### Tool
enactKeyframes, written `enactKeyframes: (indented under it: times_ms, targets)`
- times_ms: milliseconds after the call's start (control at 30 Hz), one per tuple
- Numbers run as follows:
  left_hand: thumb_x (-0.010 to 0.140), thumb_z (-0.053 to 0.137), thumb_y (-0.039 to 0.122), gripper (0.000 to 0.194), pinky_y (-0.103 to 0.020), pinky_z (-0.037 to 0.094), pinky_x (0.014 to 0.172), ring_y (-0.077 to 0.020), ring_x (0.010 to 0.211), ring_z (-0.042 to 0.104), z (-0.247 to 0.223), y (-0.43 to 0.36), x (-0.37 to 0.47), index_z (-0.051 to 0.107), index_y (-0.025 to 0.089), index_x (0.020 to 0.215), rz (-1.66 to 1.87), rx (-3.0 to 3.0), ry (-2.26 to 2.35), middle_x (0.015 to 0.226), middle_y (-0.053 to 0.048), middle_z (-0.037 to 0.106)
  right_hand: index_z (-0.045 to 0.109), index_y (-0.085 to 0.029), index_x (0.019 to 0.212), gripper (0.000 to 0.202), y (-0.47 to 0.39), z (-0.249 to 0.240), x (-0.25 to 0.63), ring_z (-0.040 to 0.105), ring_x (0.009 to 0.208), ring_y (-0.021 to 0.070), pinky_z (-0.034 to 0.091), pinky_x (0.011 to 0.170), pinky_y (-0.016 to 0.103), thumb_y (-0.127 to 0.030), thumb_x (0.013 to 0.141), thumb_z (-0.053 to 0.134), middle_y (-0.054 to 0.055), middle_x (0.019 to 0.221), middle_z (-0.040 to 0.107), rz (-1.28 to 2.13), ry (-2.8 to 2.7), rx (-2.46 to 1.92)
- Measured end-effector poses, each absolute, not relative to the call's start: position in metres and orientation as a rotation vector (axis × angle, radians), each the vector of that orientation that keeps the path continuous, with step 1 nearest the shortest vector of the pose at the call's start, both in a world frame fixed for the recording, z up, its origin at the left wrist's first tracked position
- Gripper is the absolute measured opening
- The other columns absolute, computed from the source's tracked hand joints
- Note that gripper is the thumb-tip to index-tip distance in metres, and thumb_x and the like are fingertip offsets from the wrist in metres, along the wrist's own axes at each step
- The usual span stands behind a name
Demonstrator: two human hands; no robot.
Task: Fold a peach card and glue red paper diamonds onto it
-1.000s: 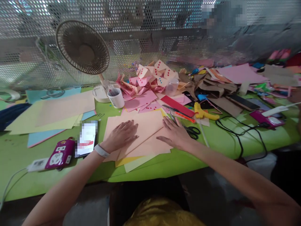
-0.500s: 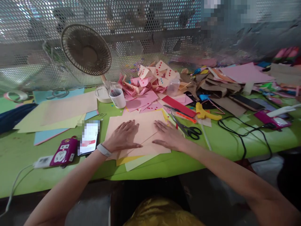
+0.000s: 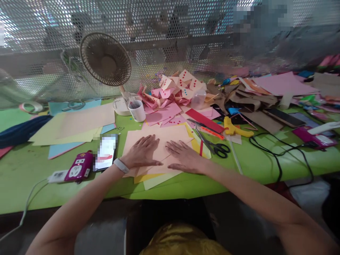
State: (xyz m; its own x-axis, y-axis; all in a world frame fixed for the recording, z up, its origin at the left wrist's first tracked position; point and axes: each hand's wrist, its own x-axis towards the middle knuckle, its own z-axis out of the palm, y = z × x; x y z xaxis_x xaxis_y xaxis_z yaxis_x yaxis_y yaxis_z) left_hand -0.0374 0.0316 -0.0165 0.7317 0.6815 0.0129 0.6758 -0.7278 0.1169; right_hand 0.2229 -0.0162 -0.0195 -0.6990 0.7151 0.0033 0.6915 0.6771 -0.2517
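My left hand [image 3: 141, 153] lies flat with its fingers spread on a pale peach sheet of paper [image 3: 170, 134]. My right hand [image 3: 184, 156] rests palm down on the same paper, fingers stretched out, close to the left one. A diagonal edge or crease runs across the paper between them. Yellow paper [image 3: 148, 178] and a pale green sheet [image 3: 159, 181] stick out underneath, toward the table's front edge. Black-handled scissors [image 3: 221, 150] lie just right of my right hand. Left of my left wrist, a lit phone [image 3: 106, 152] lies on the table.
Behind the papers stand a small fan [image 3: 106, 60], a white cup [image 3: 137, 111] and a heap of folded pink and peach paper [image 3: 175, 86]. A yellow glue gun [image 3: 235, 129] with a black cord is at right. Purple power strips [image 3: 79, 166] lie on the green table [image 3: 26, 177].
My right hand has slid left over the paper, closer to my left hand. My left hand stays about where it was. The view has turned slightly to the left.
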Motion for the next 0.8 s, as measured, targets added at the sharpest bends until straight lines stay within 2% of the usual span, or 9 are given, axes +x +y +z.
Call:
enactKeyframes:
  times_ms: [167,333,433,567,633,700,800]
  targets:
    - [0.071,0.042,0.085,0.109,-0.051,0.007,0.117,-0.0348,0.148,0.004,-0.013,0.024,-0.049,0.013,0.021,0.154,0.030,2.862,1.123,0.162,-0.013,0.008,0.017,-0.012,0.153,0.086,-0.017,-0.024,0.224,0.011,0.148,0.0277,0.011,0.120,0.051,-0.071,0.091,0.025,0.013,0.159,0.015,0.376,-2.784,-1.189]
    - [0.068,0.046,0.086,0.115,-0.053,0.004,0.117,-0.0359,0.148,0.004,-0.008,0.015,-0.075,0.009,0.021,0.155,-0.031,2.867,1.150,0.161,-0.014,0.008,0.024,-0.012,0.152,0.084,-0.015,-0.021,0.224,0.015,0.147,0.0278,0.015,0.119,0.051,-0.070,0.091,0.026,0.013,0.158,0.019,0.333,-2.783,-1.179]
    - [0.063,0.051,0.087,0.121,-0.052,0.003,0.118,-0.0369,0.147,0.006,0.001,0.015,-0.089,0.006,0.022,0.155,-0.042,2.869,1.093,0.161,-0.013,0.009,0.037,-0.014,0.147,0.069,-0.007,-0.021,0.224,0.027,0.144,0.0264,0.026,0.116,0.050,-0.060,0.096,0.029,0.013,0.154,0.031,0.259,-2.798,-1.159]
    - [0.060,0.057,0.085,0.124,-0.056,0.005,0.117,-0.0398,0.147,0.002,0.021,0.018,-0.096,0.005,0.023,0.155,-0.037,2.821,1.090,0.161,-0.013,0.004,0.057,-0.015,0.131,0.041,0.008,-0.024,0.226,0.053,0.127,0.0245,0.044,0.105,0.044,-0.036,0.100,0.041,0.014,0.139,0.054,-0.028,-2.835,-1.048]
    - [0.067,0.057,0.080,0.117,-0.056,0.009,0.117,-0.0384,0.147,0.003,0.032,0.017,-0.095,0.006,0.024,0.155,0.035,2.754,1.130,0.161,-0.012,0.004,0.060,-0.014,0.124,0.033,0.011,-0.025,0.228,0.061,0.118,0.0228,0.050,0.098,0.041,-0.024,0.099,0.042,0.014,0.131,0.061,-0.191,-2.860,-0.916]
    - [0.076,0.056,0.072,0.102,-0.053,0.016,0.117,-0.0345,0.147,0.010,0.042,0.014,-0.091,0.009,0.026,0.155,0.162,2.671,1.159,0.161,-0.011,0.012,0.060,-0.011,0.121,0.032,0.012,-0.023,0.229,0.063,0.112,0.0214,0.052,0.092,0.037,-0.011,0.097,0.040,0.016,0.125,0.064,-0.341,-2.894,-0.756]
    - [0.086,0.053,0.059,0.074,-0.047,0.030,0.113,-0.0297,0.142,0.031,0.055,0.004,-0.086,0.032,0.027,0.149,0.445,2.558,1.192,0.155,-0.009,0.034,0.060,-0.007,0.115,0.033,0.012,-0.018,0.229,0.066,0.101,0.0200,0.053,0.087,0.036,-0.002,0.095,0.034,0.017,0.114,0.068,-0.487,-2.916,-0.610]
